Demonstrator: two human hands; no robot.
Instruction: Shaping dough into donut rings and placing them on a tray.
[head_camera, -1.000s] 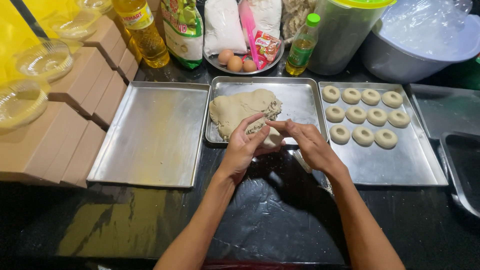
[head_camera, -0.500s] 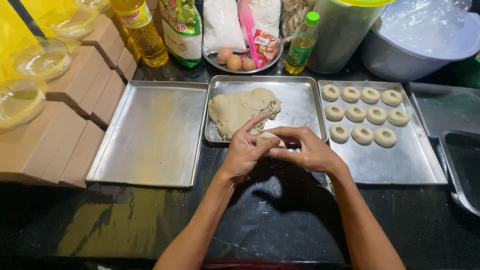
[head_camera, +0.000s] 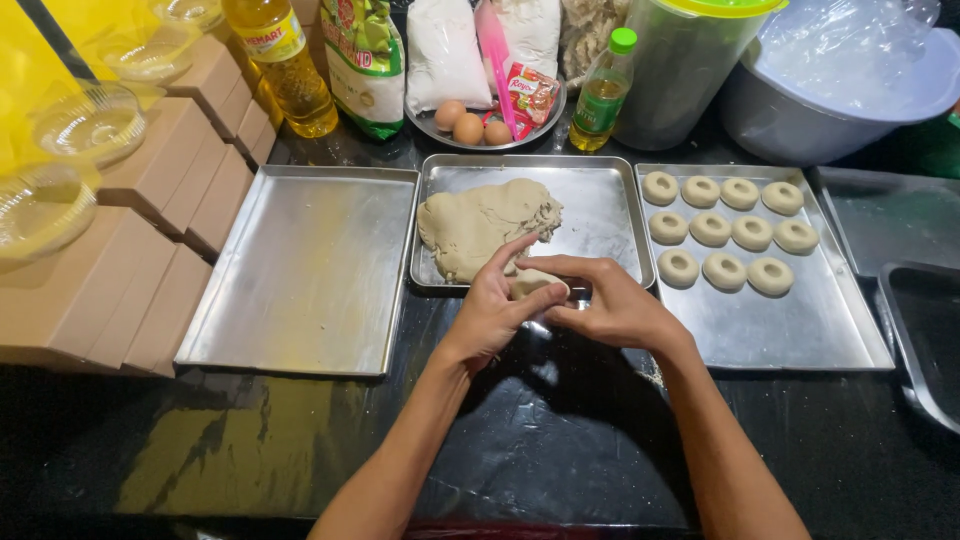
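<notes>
My left hand (head_camera: 492, 308) and my right hand (head_camera: 610, 300) meet over the front rim of the middle metal tray (head_camera: 600, 215), both closed around a small piece of beige dough (head_camera: 538, 282). A big lump of the same dough (head_camera: 485, 225) lies on that tray just beyond my fingers. To the right, a larger tray (head_camera: 790, 330) carries several ring-shaped dough pieces (head_camera: 725, 225) in rows. A bare metal tray (head_camera: 310, 270) sits to the left.
Brown boxes (head_camera: 150, 240) with clear plastic bowls (head_camera: 88, 122) line the left side. At the back stand an oil bottle (head_camera: 285, 65), flour bags (head_camera: 440, 50), a plate with eggs (head_camera: 468, 127), a small green-capped bottle (head_camera: 603, 92), a lidded jar (head_camera: 685, 65) and a covered basin (head_camera: 850, 85). Dark trays (head_camera: 925, 320) at right.
Both hands drew back from the big lump toward the tray's front edge, carrying a small piece of dough pulled off it and closing around it.
</notes>
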